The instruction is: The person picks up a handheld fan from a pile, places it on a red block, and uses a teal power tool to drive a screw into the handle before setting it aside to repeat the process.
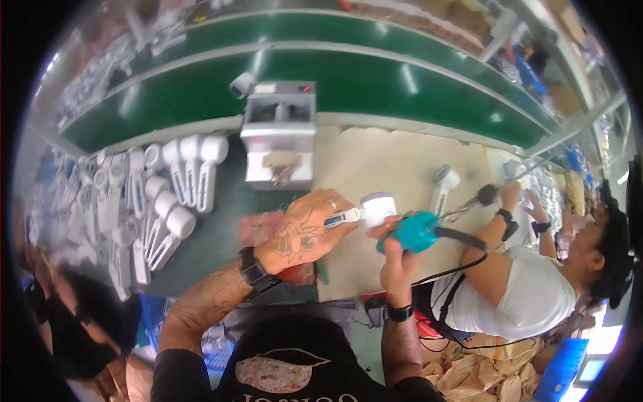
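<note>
White gadget (379,210) in the left hand (308,224), teal tool (416,232) in the right hand (395,260)

The white gadget was at the middle of the frame, above a brown sheet (395,154) on the tabletop (224,224), its round head toward the right. The left hand gripped its handle; the right hand was wrapped around the teal tool, just beside that head. Whether tool and gadget touched could not be told, as the tool's tip was hidden.

Working well here probably called for a firm left grip low on the handle, the head turned squarely to the tool, and the right fingertips clear of the gap between the two. A light, straight push looked safer than a slanted one, which might have slipped and marked the white shell.

The black cord (462,236) curved off the tool toward the lower right, near the arm of a co-worker (519,288) in a white shirt, so a wide swing that way risked a snag. A second gadget (442,187) lay just above the tool, also in the way of a careless move. Many more were heaped at left (157,208), and a grey box-shaped machine (280,137) stood at upper centre.
</note>
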`<action>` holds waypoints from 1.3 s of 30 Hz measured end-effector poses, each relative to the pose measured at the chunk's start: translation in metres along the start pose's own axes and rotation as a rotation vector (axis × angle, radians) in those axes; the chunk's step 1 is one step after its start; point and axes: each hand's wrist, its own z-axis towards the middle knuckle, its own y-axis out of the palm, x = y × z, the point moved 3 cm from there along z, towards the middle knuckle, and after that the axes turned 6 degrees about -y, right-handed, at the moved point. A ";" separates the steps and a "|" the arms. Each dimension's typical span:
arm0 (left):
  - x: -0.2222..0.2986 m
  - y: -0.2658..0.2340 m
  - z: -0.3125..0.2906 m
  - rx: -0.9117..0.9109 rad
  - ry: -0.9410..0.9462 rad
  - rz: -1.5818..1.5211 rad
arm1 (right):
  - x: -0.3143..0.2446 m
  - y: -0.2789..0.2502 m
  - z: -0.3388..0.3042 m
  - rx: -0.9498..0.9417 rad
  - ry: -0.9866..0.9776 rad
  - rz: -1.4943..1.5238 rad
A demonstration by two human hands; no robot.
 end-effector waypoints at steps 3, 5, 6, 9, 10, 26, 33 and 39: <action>-0.010 -0.031 -0.033 -0.055 0.031 0.075 | -0.005 0.010 0.006 -0.079 0.070 0.005; -0.021 -0.045 -0.050 -0.020 0.015 0.168 | -0.004 0.020 0.013 -0.057 0.109 0.041; -0.031 -0.047 -0.057 0.012 0.057 0.172 | -0.009 0.026 0.015 -0.032 0.119 0.032; -0.046 -0.051 -0.070 0.047 0.050 0.172 | -0.031 0.048 0.033 -0.036 0.014 0.209; -0.043 -0.054 -0.070 0.050 0.049 0.166 | -0.040 0.060 0.040 -0.025 -0.019 0.250; -0.061 -0.050 -0.076 0.053 0.208 0.239 | -0.009 0.197 0.112 -0.223 -0.193 0.206; -0.066 -0.041 -0.076 0.112 0.202 0.271 | 0.006 0.195 0.101 -0.258 -0.178 0.219; -0.072 -0.047 -0.080 0.062 0.122 0.216 | -0.019 0.178 0.076 -0.281 -0.005 0.209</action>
